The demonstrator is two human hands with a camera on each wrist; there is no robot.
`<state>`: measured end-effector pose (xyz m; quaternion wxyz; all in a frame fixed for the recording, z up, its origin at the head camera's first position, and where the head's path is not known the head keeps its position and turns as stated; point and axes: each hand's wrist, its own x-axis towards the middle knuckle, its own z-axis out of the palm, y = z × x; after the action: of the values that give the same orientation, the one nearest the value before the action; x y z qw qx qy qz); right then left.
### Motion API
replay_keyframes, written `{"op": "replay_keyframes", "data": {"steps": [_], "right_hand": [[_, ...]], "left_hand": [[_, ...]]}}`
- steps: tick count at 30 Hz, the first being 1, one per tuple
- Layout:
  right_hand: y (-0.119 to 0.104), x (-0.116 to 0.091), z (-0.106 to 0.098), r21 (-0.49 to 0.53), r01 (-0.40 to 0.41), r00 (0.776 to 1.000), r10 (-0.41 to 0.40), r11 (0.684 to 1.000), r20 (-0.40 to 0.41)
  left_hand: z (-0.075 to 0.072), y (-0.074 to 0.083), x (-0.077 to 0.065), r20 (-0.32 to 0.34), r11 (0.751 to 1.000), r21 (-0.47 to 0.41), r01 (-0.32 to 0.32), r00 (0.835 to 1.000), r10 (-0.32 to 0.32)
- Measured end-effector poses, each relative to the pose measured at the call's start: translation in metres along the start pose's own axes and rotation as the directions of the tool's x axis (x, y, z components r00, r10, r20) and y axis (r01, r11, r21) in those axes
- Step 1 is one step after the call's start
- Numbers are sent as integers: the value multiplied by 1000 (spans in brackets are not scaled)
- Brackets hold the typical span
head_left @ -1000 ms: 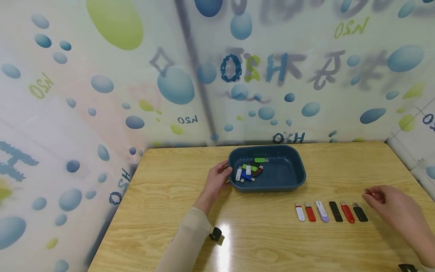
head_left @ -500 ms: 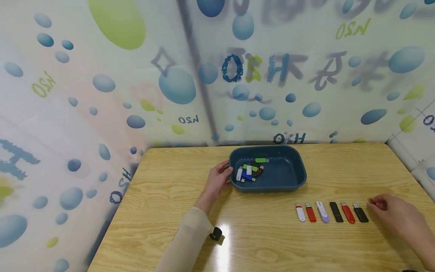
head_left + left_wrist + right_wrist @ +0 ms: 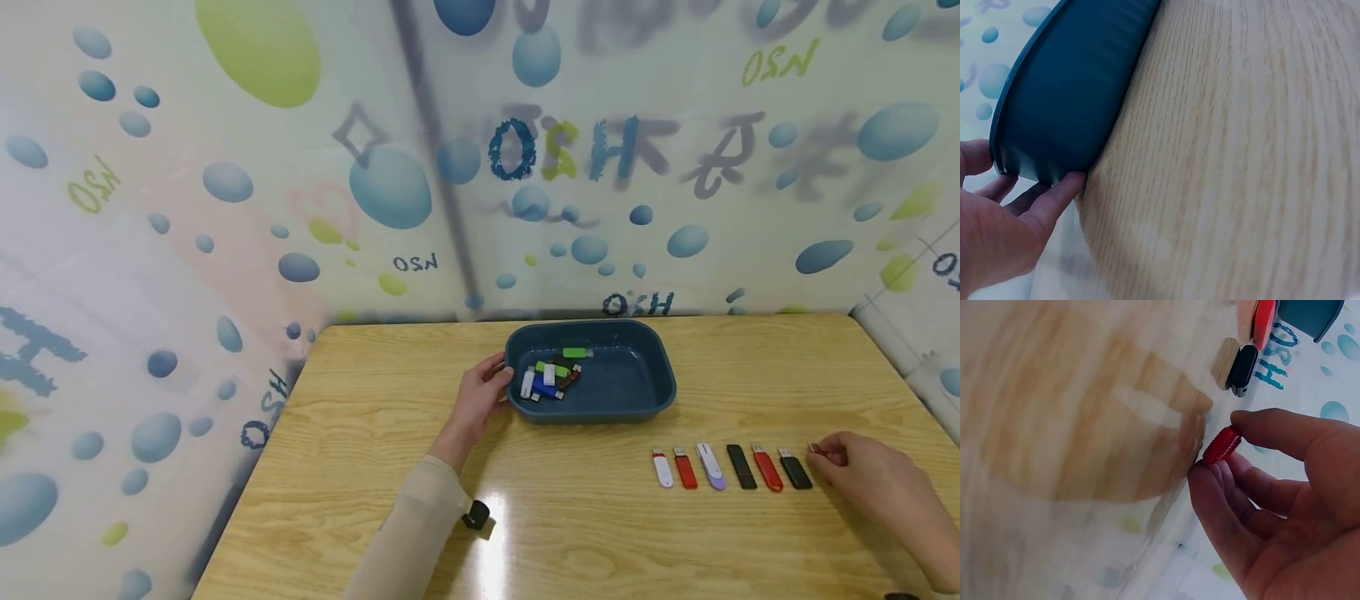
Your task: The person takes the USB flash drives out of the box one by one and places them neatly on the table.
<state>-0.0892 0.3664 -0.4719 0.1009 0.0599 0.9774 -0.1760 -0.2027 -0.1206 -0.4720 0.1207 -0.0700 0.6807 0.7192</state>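
Observation:
In the head view my left hand (image 3: 478,393) holds the left end of a dark blue plastic bin (image 3: 637,410), thumb at the rim. The left wrist view has its fingertips against the bin's end wall (image 3: 1060,106). My right hand (image 3: 873,471), at the right of the table, pinches a small red USB stick (image 3: 1222,445) between thumb and fingers, close over the wood. Its metal plug points away, and the fingers hide much of it. Just left of this hand lies a black USB stick (image 3: 796,470), the last in a row.
Along the row lie a red stick (image 3: 767,469), a black one (image 3: 742,467), a white and purple one (image 3: 710,467), a smaller red one (image 3: 686,470) and a white one (image 3: 662,470). Several more USB sticks, including a green one (image 3: 574,353), are inside the bin. A patterned wall covering (image 3: 465,217) stands behind the table.
My right hand has come down toward the table and nearer the front with the red USB stick, beside the row's right end. The left hand and bin have stayed put.

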Motion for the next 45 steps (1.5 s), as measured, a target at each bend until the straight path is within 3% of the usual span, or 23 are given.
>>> {"op": "replay_keyframes", "data": {"steps": [21, 45], "right_hand": [[-1, 3, 3, -43, -30, 999, 31, 999, 37], [1, 0, -2, -15, -26, 996, 28, 1000, 85]], "left_hand": [[0, 0, 0, 2, 1000, 11, -5, 1000, 5], [0, -1, 0, 8, 1000, 2, -3, 1000, 3]]}}
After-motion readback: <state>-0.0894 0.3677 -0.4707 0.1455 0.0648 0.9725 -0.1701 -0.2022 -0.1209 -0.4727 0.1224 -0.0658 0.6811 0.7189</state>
